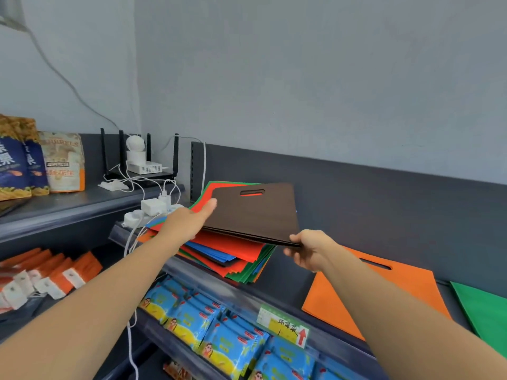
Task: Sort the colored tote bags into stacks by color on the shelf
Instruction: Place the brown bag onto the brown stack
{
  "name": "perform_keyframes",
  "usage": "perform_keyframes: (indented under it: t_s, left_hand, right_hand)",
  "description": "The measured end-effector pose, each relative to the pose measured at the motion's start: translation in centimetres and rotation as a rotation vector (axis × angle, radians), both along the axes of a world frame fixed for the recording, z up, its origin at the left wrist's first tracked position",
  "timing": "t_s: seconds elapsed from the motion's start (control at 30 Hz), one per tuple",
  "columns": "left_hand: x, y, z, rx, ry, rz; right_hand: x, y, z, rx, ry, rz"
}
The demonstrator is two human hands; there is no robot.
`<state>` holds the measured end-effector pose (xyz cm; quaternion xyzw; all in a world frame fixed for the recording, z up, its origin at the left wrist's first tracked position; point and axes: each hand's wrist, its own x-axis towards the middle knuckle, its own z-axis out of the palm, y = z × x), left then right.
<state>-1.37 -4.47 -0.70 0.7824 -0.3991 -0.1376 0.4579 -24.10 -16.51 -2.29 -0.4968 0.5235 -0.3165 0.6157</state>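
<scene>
The left hand [189,220] grips the left edge and the right hand [310,249] pinches the near corner of the flat dark-brown fabric tote bags [255,212], held level just above the mixed pile of red, blue and green fabric totes [230,255], likely to keep them squared for stacking.

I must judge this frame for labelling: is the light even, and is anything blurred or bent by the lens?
Head view: soft, even light, no glare on the brown tote bags. Head view: the wide lens stretches the forearms and slants the shelf edge. Head view: the price label and snack packets look slightly soft.
</scene>
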Motion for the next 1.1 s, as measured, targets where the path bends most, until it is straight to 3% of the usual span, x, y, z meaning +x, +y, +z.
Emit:
perform_keyframes:
  t_s: [0.1,0.17,0.33,0.47,0.57,0.77,1.1]
  left_hand:
    - [0.4,-0.6,0.3,-0.144,0.44,-0.012]
    - [0.5,-0.9,0.5,-0.205,0.632,-0.023]
    - [0.5,-1.0,1.0,-0.205,0.757,-0.047]
    - [0.0,-1.1,1.0,0.021,0.535,-0.071]
    - [-1.0,-2.1,0.8,0.082,0.378,-0.104]
    - [-6.4,-4.0,0.2,0.071,0.179,-0.267]
    - [-22.7,-5.2,-0.9,-0.01,-0.094,-0.48]
  right_hand:
    - [0.0,0.6,0.0,-0.042,0.11,0.003]
    - [0.0,1.3,0.0,-0.114,0.166,0.015]
    - [0.2,2.3,-0.3,-0.367,0.251,0.017]
    - [-0.8,3.0,-0.6,-0.624,0.341,-0.112]
    - [-2.6,3.8,-0.7,-0.707,0.415,-0.192]
    - [-8.4,6.4,-0.4,-0.794,0.474,-0.358]
    - [-24.0,11.3,0.1,-0.751,0.632,-0.597]
